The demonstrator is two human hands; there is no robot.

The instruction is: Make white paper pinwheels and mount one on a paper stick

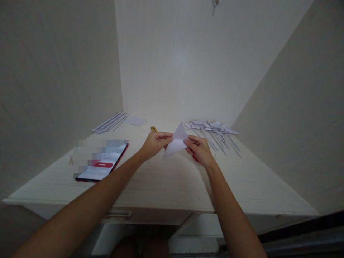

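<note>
A small sheet of white paper (pixel 177 140) is held up above the table, one pointed corner upward and another toward the lower left. My left hand (pixel 155 144) pinches its left edge between thumb and fingers. On the opposite edge, my right hand (pixel 199 147) grips the paper the same way. Behind my left hand, a yellow tool (pixel 153 129) shows only in part. A red object (pixel 195 158) lies just under my right hand, mostly hidden, so its kind cannot be made out.
White paper pinwheels on sticks (pixel 215 129) lie in a pile at the back right. Several rolled paper sticks (pixel 111 122) and a flat paper square (pixel 135 120) rest at the back left. A phone (pixel 103 166) lies by my left forearm. Walls enclose the white table (pixel 161 186).
</note>
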